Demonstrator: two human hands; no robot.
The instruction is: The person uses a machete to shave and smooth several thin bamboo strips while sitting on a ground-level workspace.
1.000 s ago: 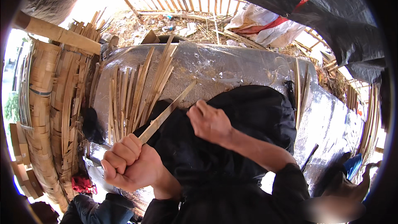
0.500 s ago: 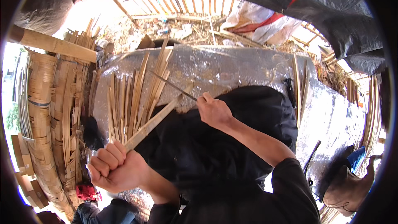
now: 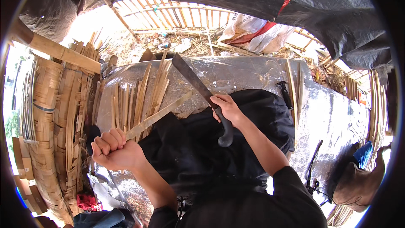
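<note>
My left hand (image 3: pixel 118 150) is closed in a fist around the lower end of a pale bamboo strip (image 3: pixel 158 116). The strip slants up and to the right across my lap, its far end free. In my right hand (image 3: pixel 228 109) is a machete (image 3: pixel 192 78), gripped at the front of its black hooked handle. Its broad dark blade points up and to the left, passing just beyond the strip's far end. I cannot tell whether the blade touches the strip. Black cloth (image 3: pixel 253 131) covers my lap beneath both hands.
Split bamboo strips (image 3: pixel 141 97) lie on the shiny grey sheet (image 3: pixel 249 69) left of my lap, others (image 3: pixel 292 97) to the right. Woven bamboo rolls (image 3: pixel 44 118) stand at far left. Another person (image 3: pixel 358 181) sits close at right; someone's dark clothing (image 3: pixel 101 218) shows at lower left.
My right wrist has turned, so the machete shows its broad side and hooked handle, and the blade points farther up. My left hand keeps the strip, now tilted slightly flatter.
</note>
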